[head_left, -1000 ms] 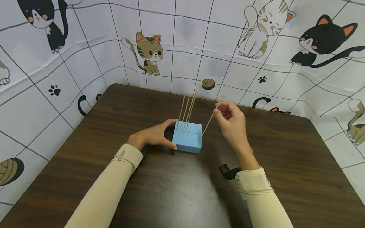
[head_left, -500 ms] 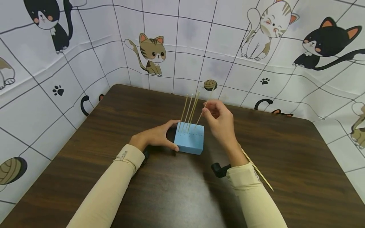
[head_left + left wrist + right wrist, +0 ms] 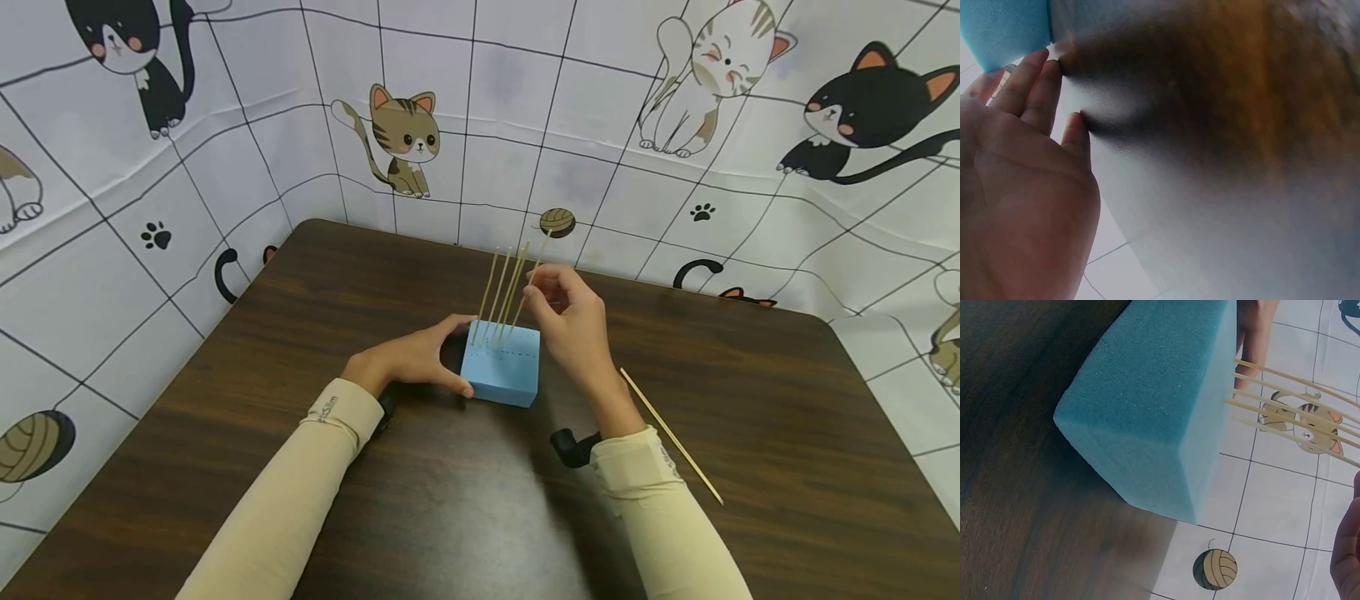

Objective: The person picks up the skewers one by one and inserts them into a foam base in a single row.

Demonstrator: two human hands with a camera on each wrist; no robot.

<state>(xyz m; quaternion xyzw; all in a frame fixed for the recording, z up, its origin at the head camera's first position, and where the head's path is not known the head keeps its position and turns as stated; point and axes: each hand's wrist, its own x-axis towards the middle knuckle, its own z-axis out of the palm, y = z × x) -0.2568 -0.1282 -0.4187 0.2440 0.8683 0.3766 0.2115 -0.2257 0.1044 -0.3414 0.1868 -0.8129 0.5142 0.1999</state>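
On the table stands a light blue foam block [image 3: 499,367] with rows of small holes in its top; the right wrist view shows the block [image 3: 1147,394] close up. My left hand [image 3: 408,358] grips its left side, thumb at the front and fingers behind. Several thin wooden skewers [image 3: 486,292] rise from the block's left back part, leaning slightly. Between thumb and fingers my right hand [image 3: 572,329] pinches another skewer [image 3: 519,315], tilted, its lower end at the block's top near the others. Whether that tip sits in a hole is too small to tell.
A loose skewer or skewers [image 3: 671,435] lie on the dark wooden table [image 3: 465,500], right of my right forearm. Behind the table hangs a white curtain [image 3: 495,100] printed with cats. A black wrist camera [image 3: 574,448] sits at my right wrist.
My right hand has moved left, bringing its skewer from beside the block's right side to over its top, near the standing ones. The loose skewer on the table has come into view.
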